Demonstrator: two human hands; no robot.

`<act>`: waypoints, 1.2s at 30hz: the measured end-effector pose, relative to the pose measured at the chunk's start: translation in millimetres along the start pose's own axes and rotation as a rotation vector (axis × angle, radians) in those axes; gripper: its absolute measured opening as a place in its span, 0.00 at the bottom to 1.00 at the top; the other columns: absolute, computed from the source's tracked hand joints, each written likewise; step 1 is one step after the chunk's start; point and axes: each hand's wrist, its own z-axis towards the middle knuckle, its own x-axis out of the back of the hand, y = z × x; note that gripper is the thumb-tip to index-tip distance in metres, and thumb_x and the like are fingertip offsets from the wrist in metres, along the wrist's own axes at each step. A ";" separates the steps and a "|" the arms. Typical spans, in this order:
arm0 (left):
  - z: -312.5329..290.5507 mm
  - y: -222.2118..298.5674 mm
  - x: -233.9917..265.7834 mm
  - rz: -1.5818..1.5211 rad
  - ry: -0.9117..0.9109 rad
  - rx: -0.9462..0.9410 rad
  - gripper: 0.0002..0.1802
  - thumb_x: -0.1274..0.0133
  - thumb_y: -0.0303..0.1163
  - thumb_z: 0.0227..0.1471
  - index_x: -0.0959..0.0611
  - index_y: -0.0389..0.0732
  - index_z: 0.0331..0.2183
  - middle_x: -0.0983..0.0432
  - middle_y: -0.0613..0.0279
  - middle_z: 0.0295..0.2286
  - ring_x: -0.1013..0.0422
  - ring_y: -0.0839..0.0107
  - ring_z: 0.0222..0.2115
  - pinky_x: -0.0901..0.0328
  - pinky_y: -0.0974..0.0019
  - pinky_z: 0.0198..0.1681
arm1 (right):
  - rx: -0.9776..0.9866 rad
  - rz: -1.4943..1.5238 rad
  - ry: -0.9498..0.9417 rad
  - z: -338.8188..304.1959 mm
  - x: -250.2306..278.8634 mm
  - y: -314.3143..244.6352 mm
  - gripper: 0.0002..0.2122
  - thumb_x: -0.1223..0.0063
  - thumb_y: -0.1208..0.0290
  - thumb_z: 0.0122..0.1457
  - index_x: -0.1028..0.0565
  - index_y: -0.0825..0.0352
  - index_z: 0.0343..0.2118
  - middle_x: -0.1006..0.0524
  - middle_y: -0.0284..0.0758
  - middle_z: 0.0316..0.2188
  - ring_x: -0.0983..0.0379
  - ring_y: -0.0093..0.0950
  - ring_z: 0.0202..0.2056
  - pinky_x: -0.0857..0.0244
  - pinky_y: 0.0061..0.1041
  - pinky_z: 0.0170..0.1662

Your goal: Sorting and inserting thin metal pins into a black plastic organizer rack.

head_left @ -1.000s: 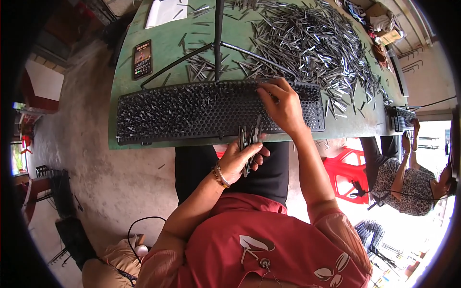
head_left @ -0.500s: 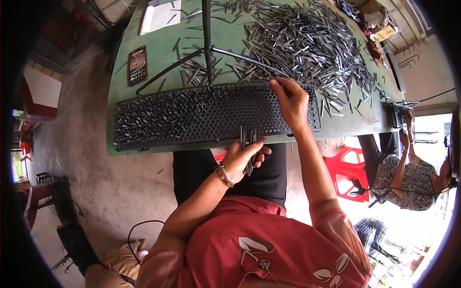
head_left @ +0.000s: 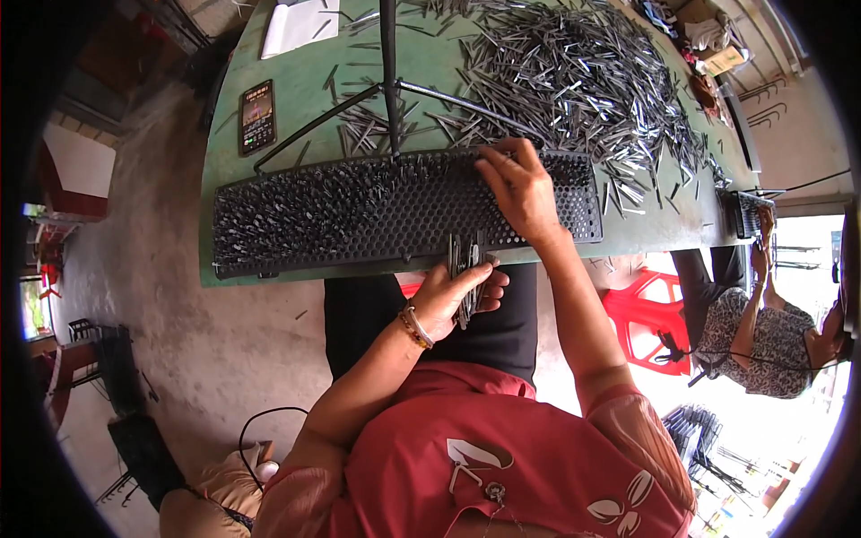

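A long black perforated rack (head_left: 430,211) lies along the near edge of the green table. Its left part is packed with thin metal strips standing upright in the holes, while many holes toward the right show bare. In front of the rack, my left hand (head_left: 456,291) is closed around a bundle of thin metal strips (head_left: 465,255). My right hand (head_left: 525,193) is over the right half of the rack, fingertips pinched together near its far rim. Whatever lies between those fingertips is too small to make out.
A large heap of loose metal strips (head_left: 583,76) covers the table's (head_left: 309,99) far right. A black metal stand (head_left: 389,90) rises behind the rack. A phone (head_left: 257,117) and white paper (head_left: 300,27) lie at left. A co-worker (head_left: 758,341) sits at right beside a red stool (head_left: 641,318).
My right hand has moved left and slightly down over the rack, its fingers now reaching toward the far rim's middle. My left hand keeps the bundle in nearly the same place.
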 end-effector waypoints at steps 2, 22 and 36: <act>-2.0 3.7 -3.9 0.015 0.001 -0.011 0.12 0.50 0.33 0.54 0.25 0.37 0.39 0.23 0.57 0.31 0.26 0.72 0.29 0.29 0.68 0.31 | -0.154 0.201 -0.026 -1.0 13.4 -3.3 0.08 0.45 0.73 0.54 0.22 0.70 0.35 0.26 0.37 0.28 0.28 0.26 0.29 0.35 0.22 0.32; 4.7 -1.0 -8.8 0.139 0.051 -0.092 0.15 0.50 0.35 0.55 0.25 0.38 0.42 0.24 0.60 0.30 0.29 0.78 0.25 0.34 0.74 0.25 | -0.584 0.402 -0.103 7.5 43.5 15.2 0.11 0.45 0.66 0.56 0.22 0.70 0.32 0.27 0.26 0.19 0.36 0.13 0.21 0.42 0.13 0.24; 1.4 -4.9 -8.1 0.138 0.049 -0.087 0.14 0.50 0.34 0.55 0.25 0.37 0.42 0.24 0.58 0.29 0.30 0.78 0.25 0.34 0.75 0.23 | -0.047 0.198 -0.102 12.3 35.2 26.5 0.05 0.46 0.77 0.53 0.25 0.70 0.33 0.23 0.37 0.31 0.26 0.27 0.33 0.34 0.22 0.37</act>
